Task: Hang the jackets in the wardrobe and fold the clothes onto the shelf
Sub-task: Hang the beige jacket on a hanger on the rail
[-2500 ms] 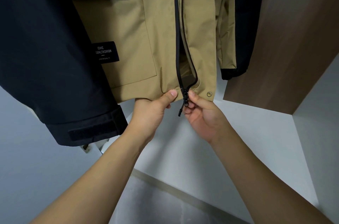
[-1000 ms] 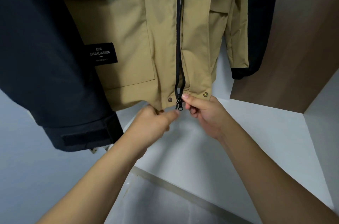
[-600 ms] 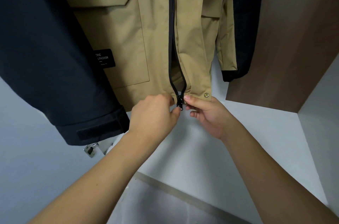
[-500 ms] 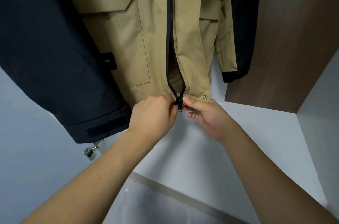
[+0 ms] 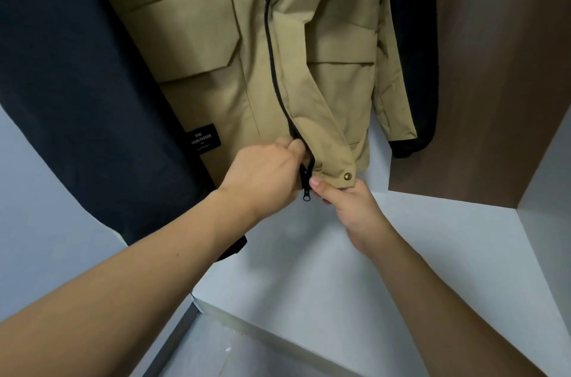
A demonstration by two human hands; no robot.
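Tan cotton-like fabric fills the grip of both hands at the bottom hem of a khaki jacket (image 5: 278, 46) hanging inside the wardrobe. The left hand (image 5: 262, 172) has its fingers curled round the left front edge just beside the zipper, knuckles toward the camera. The right hand (image 5: 349, 206) pinches the hem of the right front panel, thumb lying along the lower edge just under a brass snap button (image 5: 348, 175). Between the 2 hands a black zipper slider (image 5: 306, 182) sits at the very bottom of the track, its pull tab dangling straight down.

The jacket hangs with its long axis vertical, hem downward, front facing the camera. The zipper track (image 5: 272, 67) runs up from the slider and the 2 front panels gape apart higher up. 2 flap pockets show, 1 on each panel, and a black label (image 5: 204, 139) with white lettering sits low on the left panel.

A dark navy garment (image 5: 77, 83) hangs touching the jacket's left side, and a black sleeve (image 5: 417, 52) hangs just behind its right side. The wardrobe's brown wood side panel (image 5: 494, 67) stands to the right, and the white wardrobe floor (image 5: 432, 253) lies below the hem.
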